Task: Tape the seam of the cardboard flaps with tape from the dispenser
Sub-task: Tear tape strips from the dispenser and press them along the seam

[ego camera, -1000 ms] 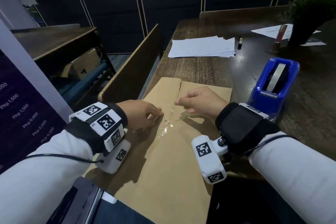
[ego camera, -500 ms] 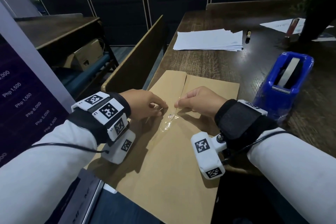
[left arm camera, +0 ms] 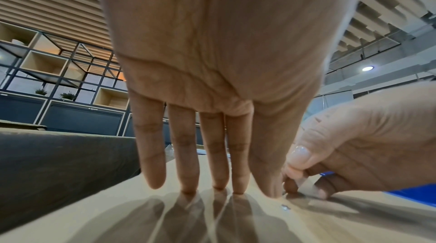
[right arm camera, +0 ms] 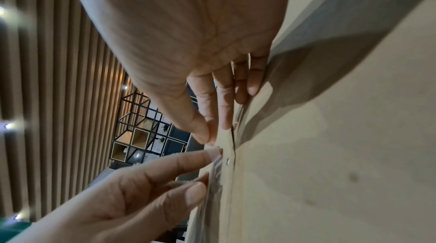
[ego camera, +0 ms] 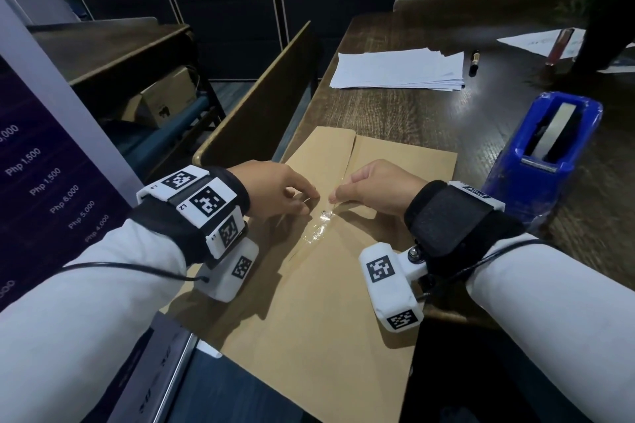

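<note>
Lying flat on the dark wood worktop (ego camera: 395,120), the cardboard flaps (ego camera: 319,302) overhang the near edge, and the seam (ego camera: 352,151) runs away from the person up the middle. Around it: blue tape dispenser (ego camera: 546,151) to the right, close to the right forearm, roll seated in its slot; stack of white papers (ego camera: 398,70) at the far side with a pen (ego camera: 474,62) just beside it; more paper and a dark plant pot (ego camera: 604,41) in the far right corner. A wooden bench back (ego camera: 261,103) stands along the worktop's left edge, tight against the left wrist.

A clear strip of tape (ego camera: 318,228) lies along the seam, shiny and wrinkled, between the 2 hands. The left hand (ego camera: 275,192) has its fingers (left arm camera: 186,153) straight, narrow-spread, tips pressing down on the left flap just beside the seam; thumb next to the tape. The right hand (ego camera: 374,187) pinches the far end of the tape between thumb and forefinger, other fingers (right arm camera: 254,79) curled onto the right flap. Hands nearly touch over the seam.

Far stretch of seam bare and gapped slightly at the far edge. Open worktop between cardboard and papers; right side crowded by the dispenser.
</note>
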### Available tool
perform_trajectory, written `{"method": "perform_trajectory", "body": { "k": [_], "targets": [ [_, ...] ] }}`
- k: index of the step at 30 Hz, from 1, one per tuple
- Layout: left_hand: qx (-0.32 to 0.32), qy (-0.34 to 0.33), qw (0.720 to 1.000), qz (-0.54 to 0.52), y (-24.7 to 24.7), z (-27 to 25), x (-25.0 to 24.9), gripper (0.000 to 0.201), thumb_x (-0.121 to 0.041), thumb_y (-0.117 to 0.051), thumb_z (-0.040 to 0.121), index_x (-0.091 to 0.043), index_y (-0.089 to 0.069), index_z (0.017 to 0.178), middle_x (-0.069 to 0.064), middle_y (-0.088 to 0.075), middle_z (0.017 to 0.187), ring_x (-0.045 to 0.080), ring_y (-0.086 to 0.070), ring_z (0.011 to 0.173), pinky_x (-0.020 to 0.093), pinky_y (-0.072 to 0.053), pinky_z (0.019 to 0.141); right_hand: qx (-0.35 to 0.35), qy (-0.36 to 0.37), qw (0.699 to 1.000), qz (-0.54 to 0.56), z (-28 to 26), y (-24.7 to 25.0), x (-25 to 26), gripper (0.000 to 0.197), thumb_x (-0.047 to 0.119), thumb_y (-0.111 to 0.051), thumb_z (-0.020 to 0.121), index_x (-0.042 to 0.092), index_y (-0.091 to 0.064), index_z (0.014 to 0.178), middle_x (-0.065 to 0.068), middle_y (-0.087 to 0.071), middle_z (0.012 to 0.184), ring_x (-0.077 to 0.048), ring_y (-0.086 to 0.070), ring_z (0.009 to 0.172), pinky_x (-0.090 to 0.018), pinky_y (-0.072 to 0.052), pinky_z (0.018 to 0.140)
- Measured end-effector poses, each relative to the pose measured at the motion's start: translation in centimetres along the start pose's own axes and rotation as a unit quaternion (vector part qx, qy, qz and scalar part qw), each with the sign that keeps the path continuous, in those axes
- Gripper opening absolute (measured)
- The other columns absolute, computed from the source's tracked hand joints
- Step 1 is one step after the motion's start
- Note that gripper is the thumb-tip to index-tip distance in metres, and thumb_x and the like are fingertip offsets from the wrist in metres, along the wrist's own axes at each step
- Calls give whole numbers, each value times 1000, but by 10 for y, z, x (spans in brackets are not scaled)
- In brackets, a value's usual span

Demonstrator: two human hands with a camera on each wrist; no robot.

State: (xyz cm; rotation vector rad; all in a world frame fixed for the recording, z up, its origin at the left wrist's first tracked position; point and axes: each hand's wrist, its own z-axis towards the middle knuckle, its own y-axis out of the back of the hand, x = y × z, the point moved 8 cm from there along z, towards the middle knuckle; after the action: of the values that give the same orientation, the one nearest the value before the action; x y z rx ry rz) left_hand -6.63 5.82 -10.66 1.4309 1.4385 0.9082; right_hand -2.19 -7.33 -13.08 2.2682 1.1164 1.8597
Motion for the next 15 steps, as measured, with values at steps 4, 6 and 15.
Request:
{"method": "perform_trajectory", "body": {
  "k": [4,6,15],
  "targets": [
    [5,5,1000,4,-1,0,1,37,-45,-56,90,-46,-53,127,-14,-60,127,7,-56,113,32,-47,96,-4,4,1000,-26,0,0,0,34,24,-75,79,-3,-72,99,-6,-62,80,-14,-53,69,-24,-41,62],
    [1,8,1000,2,0,-1,0,37,-46,-57,90,-45,-54,126,-14,-61,125,7,-57,113,31,-48,94,-5,3,1000,-29,0,-1,0,35,24,-74,79,-4,-71,100,-7,-61,79,-14,-53,67,-20,-42,59],
    [-6,13,1000,10,3,1,-5,37,-49,-63,85,-41,-58,121,-15,-61,124,8,-58,109,29,-48,90,-10,9,999,-50,2,-1,0,34,25,-73,80,-4,-71,98,-8,-59,79,-18,-52,70,-25,-42,65]
  ]
}}
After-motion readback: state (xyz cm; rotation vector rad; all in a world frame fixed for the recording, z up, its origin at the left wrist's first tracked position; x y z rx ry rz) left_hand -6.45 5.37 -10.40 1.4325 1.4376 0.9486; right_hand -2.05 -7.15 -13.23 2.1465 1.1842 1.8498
